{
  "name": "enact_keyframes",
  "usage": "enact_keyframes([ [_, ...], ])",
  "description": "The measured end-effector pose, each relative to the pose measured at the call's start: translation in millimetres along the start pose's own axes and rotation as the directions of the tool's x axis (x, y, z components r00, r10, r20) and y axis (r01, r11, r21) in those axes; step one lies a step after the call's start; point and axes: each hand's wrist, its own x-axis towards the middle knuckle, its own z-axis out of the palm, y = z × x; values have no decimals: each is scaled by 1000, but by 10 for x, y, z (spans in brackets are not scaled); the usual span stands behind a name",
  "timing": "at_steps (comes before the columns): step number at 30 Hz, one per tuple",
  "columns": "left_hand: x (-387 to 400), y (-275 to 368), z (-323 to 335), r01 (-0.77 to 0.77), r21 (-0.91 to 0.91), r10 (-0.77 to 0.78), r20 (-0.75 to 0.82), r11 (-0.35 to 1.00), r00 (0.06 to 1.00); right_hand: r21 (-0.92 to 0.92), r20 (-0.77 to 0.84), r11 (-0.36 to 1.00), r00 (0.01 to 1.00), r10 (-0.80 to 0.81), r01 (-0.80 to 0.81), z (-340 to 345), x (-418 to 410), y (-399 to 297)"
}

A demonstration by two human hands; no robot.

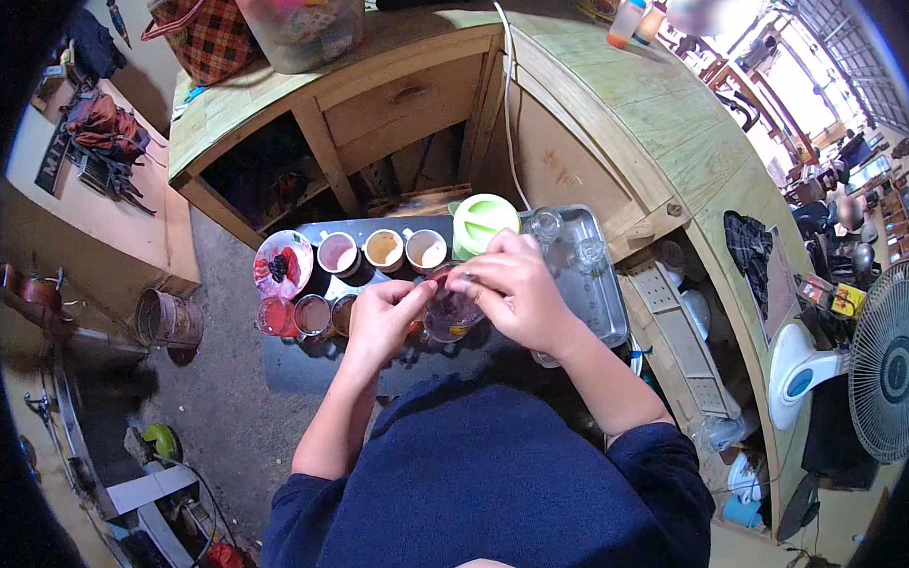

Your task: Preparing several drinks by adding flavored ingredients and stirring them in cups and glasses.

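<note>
A clear glass cup point(451, 323) with dark purple contents stands on the dark tabletop point(300, 372), below my two hands. My left hand point(380, 316) is pinched, its thumb and fingertip near the cup's left rim. Bent over the right side of the cup is my right hand point(516, 293), fingertips drawn together. Something small may be between the fingers, but it is too small to make out. A light green lidded pitcher point(485, 221) stands just behind my right hand. Left of my hands are a red-filled glass point(275, 317) and a brown-filled glass point(313, 316).
Three mugs point(384, 250) line the back beside a plate point(283, 264) of red and dark fruit. A metal tray point(609, 308) holding upturned glasses point(591, 254) lies at the right. A wooden counter point(605, 83) curves around, with a white cord point(510, 102) hanging down. An electric fan point(889, 363) stands far right.
</note>
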Motion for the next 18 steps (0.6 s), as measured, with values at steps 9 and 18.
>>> enact_keyframes([
  [9,12,2,-10,-27,4,27,-16,1000,1000,-41,-139,999,990,-22,16,28,19,-55],
  [18,12,30,-17,-18,0,18,-35,1000,999,-89,-41,996,999,-30,26,31,31,1],
])
